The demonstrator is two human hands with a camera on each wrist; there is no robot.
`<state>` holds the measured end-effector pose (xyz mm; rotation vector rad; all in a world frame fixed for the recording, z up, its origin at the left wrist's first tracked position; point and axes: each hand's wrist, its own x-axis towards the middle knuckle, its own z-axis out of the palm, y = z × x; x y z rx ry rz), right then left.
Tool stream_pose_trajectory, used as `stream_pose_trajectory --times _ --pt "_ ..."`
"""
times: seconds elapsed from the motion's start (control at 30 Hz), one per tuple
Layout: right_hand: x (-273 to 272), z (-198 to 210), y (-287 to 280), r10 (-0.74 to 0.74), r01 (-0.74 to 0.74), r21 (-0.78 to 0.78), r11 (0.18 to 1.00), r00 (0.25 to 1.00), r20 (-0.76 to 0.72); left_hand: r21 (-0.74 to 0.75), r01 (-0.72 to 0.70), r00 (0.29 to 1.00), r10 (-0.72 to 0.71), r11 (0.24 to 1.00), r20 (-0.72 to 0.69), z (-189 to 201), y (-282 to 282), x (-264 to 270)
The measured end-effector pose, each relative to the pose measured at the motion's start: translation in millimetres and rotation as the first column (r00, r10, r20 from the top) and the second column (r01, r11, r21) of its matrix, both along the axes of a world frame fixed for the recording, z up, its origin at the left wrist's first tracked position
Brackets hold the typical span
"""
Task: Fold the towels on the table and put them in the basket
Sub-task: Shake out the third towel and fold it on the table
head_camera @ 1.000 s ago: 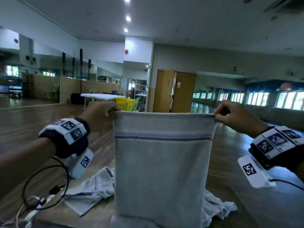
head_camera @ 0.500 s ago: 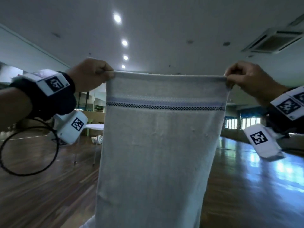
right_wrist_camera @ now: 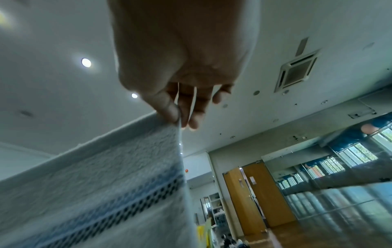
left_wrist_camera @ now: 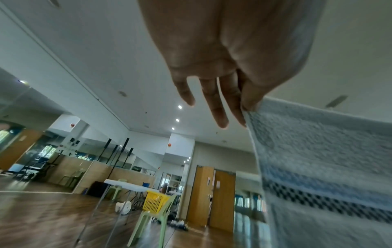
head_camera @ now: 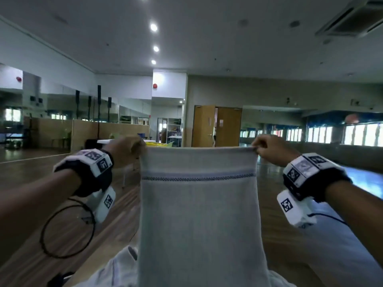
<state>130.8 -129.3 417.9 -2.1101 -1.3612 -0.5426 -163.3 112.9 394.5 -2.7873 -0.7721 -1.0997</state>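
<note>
A pale grey towel (head_camera: pixel 199 214) with a blue and dark checked stripe hangs upright in front of me, stretched by its top edge. My left hand (head_camera: pixel 132 150) pinches the top left corner; in the left wrist view the thumb and forefinger of that hand (left_wrist_camera: pixel 248 104) nip the towel (left_wrist_camera: pixel 322 159) while the other fingers stay straight. My right hand (head_camera: pixel 262 149) pinches the top right corner, seen in the right wrist view as the hand (right_wrist_camera: pixel 176 114) holding the towel (right_wrist_camera: pixel 106 176) at its edge. A yellow basket (left_wrist_camera: pixel 155 202) stands on a green chair far across the room.
More crumpled pale towels (head_camera: pixel 112 268) lie below the hanging one on the table. A white folding table (left_wrist_camera: pixel 125 185) stands far off beside the basket. Wooden doors (head_camera: pixel 217 126), mirrored walls and a shiny wooden floor (head_camera: pixel 31 168) surround the space. A black cable (head_camera: pixel 66 228) loops under my left wrist.
Both hands came down from high overhead to chest height, still pinching the towel's top corners. The view dropped with them, so the room's far wall and the towels below show again.
</note>
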Motion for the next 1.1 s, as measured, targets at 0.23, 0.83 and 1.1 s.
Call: stream_pose_trajectory --times 0.23,0.83,1.1 --pt "-14.3 72.0 -18.6 -0.048 0.021 0.405 0.914 0.997 0.056 0.139 -0.028 0.952 -0.016 0.990 0.305 86.0 -13.0 1.6" --pt "-25.8 7.4 -36.7 0.124 -0.127 -0.011 0.992 0.982 -0.140 -0.044 0.018 0.991 -0.023 0.999 -0.132 21.3 -19.2 -28.3" --pt "-21.6 -138.1 -28.8 0.045 -0.111 -0.399 0.910 0.984 -0.173 -0.208 -0.018 0.896 -0.077 0.978 -0.438 -123.4 -10.2 -33.9"
